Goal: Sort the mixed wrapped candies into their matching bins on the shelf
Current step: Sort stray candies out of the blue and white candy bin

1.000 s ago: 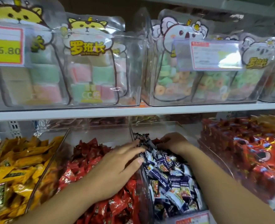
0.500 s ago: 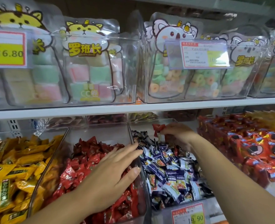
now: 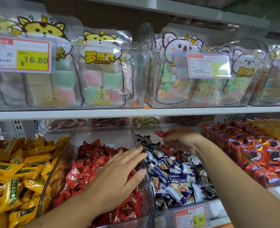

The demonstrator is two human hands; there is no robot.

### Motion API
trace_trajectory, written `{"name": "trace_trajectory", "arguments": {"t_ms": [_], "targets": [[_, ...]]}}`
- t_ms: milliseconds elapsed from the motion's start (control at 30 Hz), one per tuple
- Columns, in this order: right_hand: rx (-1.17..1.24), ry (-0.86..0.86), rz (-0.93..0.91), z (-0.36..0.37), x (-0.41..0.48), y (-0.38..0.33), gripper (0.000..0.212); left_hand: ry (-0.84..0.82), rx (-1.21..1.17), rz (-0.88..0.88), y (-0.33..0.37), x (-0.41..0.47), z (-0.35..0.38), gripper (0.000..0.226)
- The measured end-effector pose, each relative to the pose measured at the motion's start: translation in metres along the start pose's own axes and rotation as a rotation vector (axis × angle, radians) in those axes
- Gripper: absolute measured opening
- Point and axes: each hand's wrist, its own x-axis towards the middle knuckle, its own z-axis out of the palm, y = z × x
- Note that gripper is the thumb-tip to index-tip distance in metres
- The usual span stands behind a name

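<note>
Currently your right hand (image 3: 180, 140) pinches a red wrapped candy (image 3: 162, 133) above the blue-candy bin (image 3: 162, 216); your left hand (image 3: 117, 176) rests open, fingers straight, on the red-candy bin (image 3: 70, 155).

Over the back of the blue candy bin (image 3: 164, 216), the right hand (image 3: 180, 140) pinches one red wrapped candy (image 3: 161, 133). Just left of that bin, the left hand (image 3: 119, 176) lies flat on the red candies (image 3: 90, 162), its fingertips at the bin's side wall. Farther left lie yellow candies (image 3: 12, 170).
</note>
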Motion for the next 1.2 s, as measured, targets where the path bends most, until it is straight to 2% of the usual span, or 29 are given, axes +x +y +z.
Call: {"name": "trace_trajectory", "arguments": {"t_ms": [233,367,433,567,633,700,733,800,967,1100,1200], "targets": [[-0.351,-0.025,-0.042,0.006,-0.008,-0.005,0.011,0.004,0.013,0.047,-0.004,-0.002,0.000,0.058],[-0.720,-0.092,-0.012,0.004,-0.017,-0.015,0.016,-0.009,-0.005,0.068,-0.005,-0.005,-0.002,0.060],[-0.797,-0.146,0.022,0.002,-0.024,-0.016,0.019,-0.022,-0.004,0.071,-0.004,-0.007,-0.005,0.059],[-0.802,-0.241,-0.034,-0.001,-0.034,-0.013,0.054,-0.044,-0.016,0.071,-0.001,-0.010,-0.008,0.058],[-0.804,-0.229,-0.094,0.002,-0.036,-0.010,0.039,-0.046,-0.014,0.070,-0.001,-0.011,-0.006,0.059],[-0.798,-0.143,-0.176,0.002,-0.037,-0.009,0.015,-0.036,-0.013,0.077,-0.002,-0.011,-0.004,0.061],[-0.794,-0.084,-0.202,-0.001,-0.040,-0.011,0.011,-0.035,-0.011,0.079,-0.003,-0.011,-0.003,0.062],[-0.800,-0.025,-0.204,-0.013,-0.046,-0.016,0.011,-0.033,-0.002,0.079,-0.004,-0.012,-0.001,0.063],[-1.041,-0.201,0.023,-0.012,-0.050,-0.005,0.024,-0.030,0.030,0.062,-0.001,-0.013,-0.001,0.068],[-1.039,-0.026,-0.116,-0.014,-0.054,-0.007,0.021,-0.030,0.046,0.060,0.001,-0.012,-0.001,0.068],[-0.809,0.031,-0.217,-0.020,-0.063,-0.018,0.023,-0.032,0.022,0.058,0.000,-0.012,0.000,0.067]]}}
